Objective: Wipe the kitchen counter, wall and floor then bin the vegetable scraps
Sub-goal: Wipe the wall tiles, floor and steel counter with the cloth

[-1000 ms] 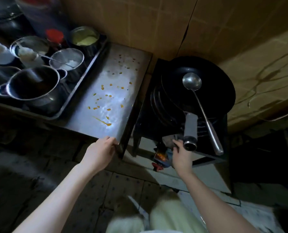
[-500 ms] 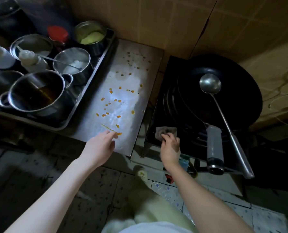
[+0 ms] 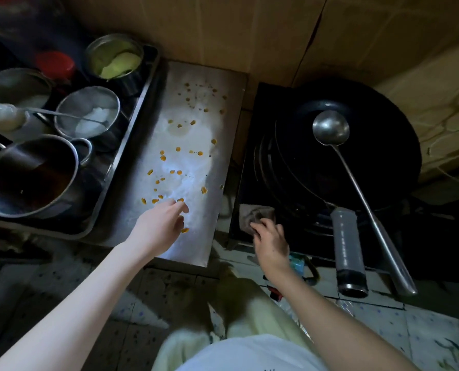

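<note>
A steel counter (image 3: pixel 196 236) runs between a tray and a stove, dotted with several small orange vegetable scraps (image 3: pixel 163 157). My left hand (image 3: pixel 158 223) hovers over the counter's near end, fingers bent and apart, fingertips right by a few scraps; whether it holds one I cannot tell. My right hand (image 3: pixel 270 241) grips a crumpled grey-brown cloth (image 3: pixel 253 212) on the stove's front left corner. The brown wall (image 3: pixel 223 30) rises behind the counter. The tiled floor (image 3: pixel 62 285) lies below.
A metal tray (image 3: pixel 140 103) on the left holds several steel pots and bowls and a red-lidded jar (image 3: pixel 55 65). On the stove (image 3: pixel 245 167) sits a black wok (image 3: pixel 383 145) with a steel ladle (image 3: pixel 330 129). The wok's grey handle (image 3: pixel 347 247) sticks out toward me.
My left hand moved from the counter's front edge up onto its surface among the scraps. My right hand rose from below the wok handle, with the cloth, to the stove's front left corner.
</note>
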The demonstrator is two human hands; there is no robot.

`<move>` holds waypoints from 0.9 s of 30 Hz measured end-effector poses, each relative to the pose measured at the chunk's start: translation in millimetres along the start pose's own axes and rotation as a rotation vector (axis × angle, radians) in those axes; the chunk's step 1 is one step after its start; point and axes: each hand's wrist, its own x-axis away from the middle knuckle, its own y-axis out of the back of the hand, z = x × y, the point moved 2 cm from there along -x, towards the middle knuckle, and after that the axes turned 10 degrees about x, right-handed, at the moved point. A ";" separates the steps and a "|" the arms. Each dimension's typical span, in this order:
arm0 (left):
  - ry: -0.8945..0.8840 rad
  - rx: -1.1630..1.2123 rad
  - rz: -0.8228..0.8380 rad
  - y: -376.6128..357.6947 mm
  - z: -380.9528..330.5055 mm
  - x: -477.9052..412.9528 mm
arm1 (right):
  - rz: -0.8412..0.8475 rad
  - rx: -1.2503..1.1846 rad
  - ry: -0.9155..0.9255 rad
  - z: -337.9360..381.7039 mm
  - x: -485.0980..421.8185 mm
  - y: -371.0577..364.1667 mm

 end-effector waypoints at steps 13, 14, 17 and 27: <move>-0.152 0.036 0.088 13.1 47.2 -4.5 | -0.066 0.031 -0.189 52.4 -24.7 6.0; -0.163 0.037 0.105 12.5 49.4 -5.0 | -0.062 0.036 -0.180 56.1 -14.6 2.6; -0.195 0.050 0.130 11.9 52.0 -8.2 | -0.024 0.089 -0.128 62.6 6.5 -4.1; -0.195 0.086 0.070 23.1 92.0 11.4 | -0.140 -0.108 -0.327 53.2 -22.3 15.5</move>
